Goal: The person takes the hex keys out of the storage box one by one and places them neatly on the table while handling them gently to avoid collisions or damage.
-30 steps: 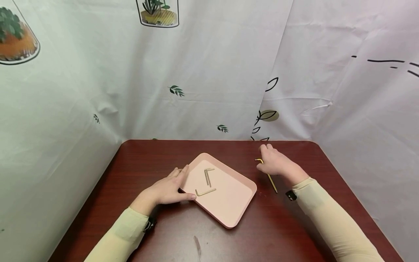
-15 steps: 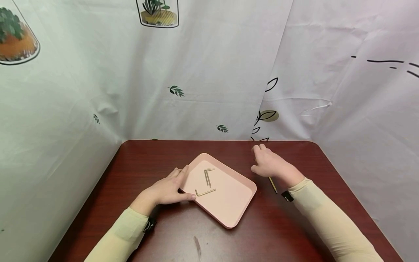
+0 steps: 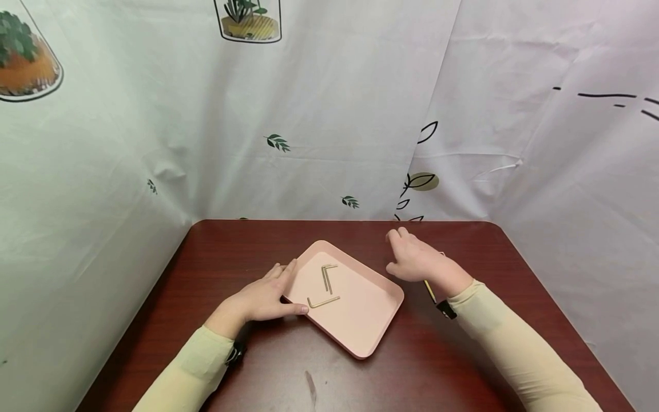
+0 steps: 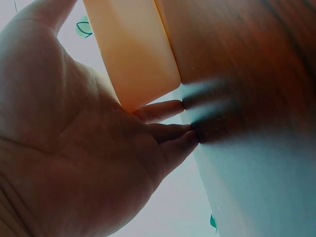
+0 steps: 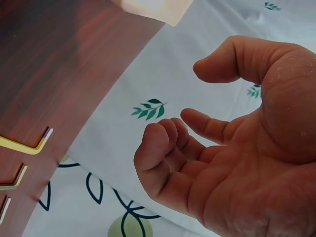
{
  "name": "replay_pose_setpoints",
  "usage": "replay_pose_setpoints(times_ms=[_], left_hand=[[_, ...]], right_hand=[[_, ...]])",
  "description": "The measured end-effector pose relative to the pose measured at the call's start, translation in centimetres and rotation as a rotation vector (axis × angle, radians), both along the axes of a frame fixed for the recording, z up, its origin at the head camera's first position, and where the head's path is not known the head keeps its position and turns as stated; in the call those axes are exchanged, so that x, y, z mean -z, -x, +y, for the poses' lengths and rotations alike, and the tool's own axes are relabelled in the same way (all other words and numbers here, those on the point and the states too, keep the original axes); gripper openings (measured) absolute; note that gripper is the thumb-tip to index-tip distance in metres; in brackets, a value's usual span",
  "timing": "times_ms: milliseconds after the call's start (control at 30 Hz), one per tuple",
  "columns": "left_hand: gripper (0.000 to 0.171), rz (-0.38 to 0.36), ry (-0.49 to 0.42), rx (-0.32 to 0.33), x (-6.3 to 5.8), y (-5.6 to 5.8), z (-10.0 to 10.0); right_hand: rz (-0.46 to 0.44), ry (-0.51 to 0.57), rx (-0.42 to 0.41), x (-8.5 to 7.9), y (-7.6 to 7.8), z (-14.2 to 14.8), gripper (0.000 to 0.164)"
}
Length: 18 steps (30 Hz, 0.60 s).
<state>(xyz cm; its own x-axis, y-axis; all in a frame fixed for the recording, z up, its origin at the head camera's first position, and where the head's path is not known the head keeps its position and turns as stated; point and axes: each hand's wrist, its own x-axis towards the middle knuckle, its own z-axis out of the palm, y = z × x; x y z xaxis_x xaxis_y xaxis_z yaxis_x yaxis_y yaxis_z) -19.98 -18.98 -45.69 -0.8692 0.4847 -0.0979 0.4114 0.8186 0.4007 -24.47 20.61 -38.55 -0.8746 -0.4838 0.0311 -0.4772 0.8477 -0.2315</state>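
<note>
My left hand [image 3: 262,298] rests on the left end of a pink tray [image 3: 362,332], fingers straight along its outer side and thumb at the near rim. From below, the left wrist view shows the palm beside the tray wall [image 4: 138,54]. Inside the tray lie a bronze-coloured hex key [image 3: 324,302] and, farther back, two more side by side. My right hand [image 3: 416,258] hovers beyond the tray's right side, fingers loosely bent and holding nothing. A yellow hex key [image 5: 24,148] lies on the table, mostly hidden under that hand in the head view.
Two other hex keys, one brassy [image 5: 14,184] and one partly cut off [image 5: 5,210], lie near the yellow one in the right wrist view. The dark red wooden table [image 3: 247,240] ends at a white printed curtain [image 3: 319,114] behind.
My right hand has moved left toward the tray, passing over the yellow hex key and hiding more of it. The left hand and the tray have stayed put.
</note>
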Motion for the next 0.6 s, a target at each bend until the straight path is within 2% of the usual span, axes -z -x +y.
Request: replay_pose_setpoints(times_ms=[600], left_hand=[[0.129, -0.003, -0.013, -0.008, 0.0, -0.1, 0.0]], right_hand=[[0.008, 0.026, -0.107, -0.5, -0.9, -2.2, 0.046]])
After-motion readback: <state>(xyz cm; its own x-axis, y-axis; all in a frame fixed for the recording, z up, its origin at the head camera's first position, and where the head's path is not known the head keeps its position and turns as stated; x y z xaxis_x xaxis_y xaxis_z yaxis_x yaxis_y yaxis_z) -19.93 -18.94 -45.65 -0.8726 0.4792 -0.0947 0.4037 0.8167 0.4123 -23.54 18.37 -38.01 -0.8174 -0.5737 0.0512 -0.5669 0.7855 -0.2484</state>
